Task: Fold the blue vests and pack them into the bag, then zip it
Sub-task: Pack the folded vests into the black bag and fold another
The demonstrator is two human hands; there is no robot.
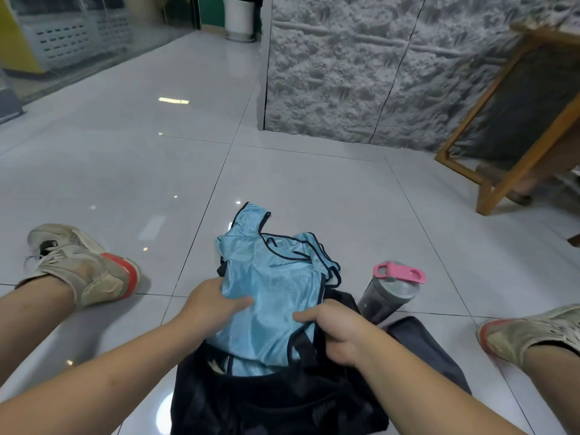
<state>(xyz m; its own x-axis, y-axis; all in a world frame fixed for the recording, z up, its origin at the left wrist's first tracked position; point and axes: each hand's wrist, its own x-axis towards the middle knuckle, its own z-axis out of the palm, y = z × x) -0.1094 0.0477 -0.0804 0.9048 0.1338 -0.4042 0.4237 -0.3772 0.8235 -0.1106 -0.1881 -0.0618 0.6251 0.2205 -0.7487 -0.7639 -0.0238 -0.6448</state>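
Pale-blue mesh fills the middle of my view: the blue vests (276,277), trimmed in dark navy, lie bunched in a heap that hangs half inside the open mouth of the bag (266,400) and half out across the white tiled floor (298,183) toward twelve o'clock. My left hand (213,304) comes in from eight o'clock and grips the left edge of the cloth, thumb laid over the top of the fabric and the other fingers tucked out of sight beneath it. My right hand (337,332) comes in from four o'clock, fingers curled around the right edge of the vests where they meet the bag's dark strap; I cannot tell whether the strap itself is caught in that grip. My two hands are apart, with a span of blue mesh between them. The bag is black or very dark navy, its zip undone, and sits at six o'clock between my legs. Just beside it at two o'clock lies a grey shaker bottle (389,296) with a pink flip lid, tilted against the bag's side. My worn sneakers with red soles rest on the tiles, the left shoe (84,265) at nine o'clock and the right shoe (530,331) at three o'clock. Well apart at one o'clock stands a wooden frame (502,142) against a rough grey stone wall (345,64).
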